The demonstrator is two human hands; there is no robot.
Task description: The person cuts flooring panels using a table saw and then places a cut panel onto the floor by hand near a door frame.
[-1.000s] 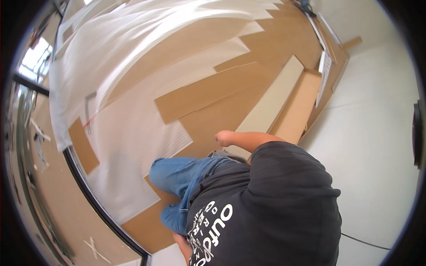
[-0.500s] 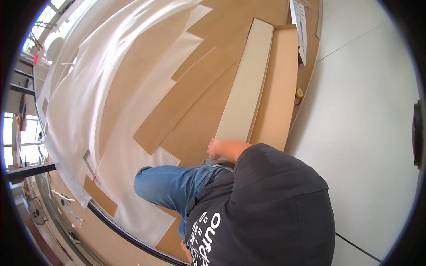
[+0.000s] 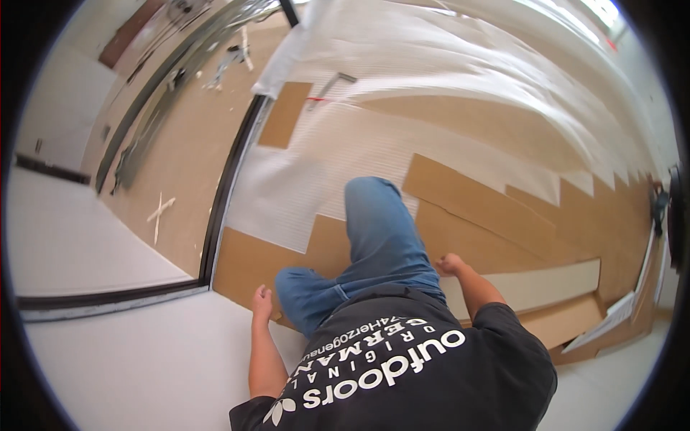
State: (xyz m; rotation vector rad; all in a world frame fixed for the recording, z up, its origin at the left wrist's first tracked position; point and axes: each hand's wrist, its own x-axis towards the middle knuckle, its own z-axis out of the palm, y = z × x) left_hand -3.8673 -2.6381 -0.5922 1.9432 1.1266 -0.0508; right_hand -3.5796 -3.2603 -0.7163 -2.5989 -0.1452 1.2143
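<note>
My left hand is beside my bent left knee, over the border of the cardboard and the white floor. Its fingers are curled, with nothing visible in them. By my right thigh, my right hand is closed at the near end of a long pale panel. Whether it grips the panel's edge or something small is hidden. Against the panel lies a long, shallow open cardboard tray, partly covered by my right arm. I am low over the floor in blue jeans.
Flat cardboard sheets and white foam sheeting cover the floor ahead. A grey L-shaped tool with a red mark lies on the foam. On the left runs a dark door-track edge, with tape scraps beyond. A white board is far right.
My view has swung left, so the panel and tray now appear at lower right. My left hand has come fully into view. My right hand is still near the panel's end.
</note>
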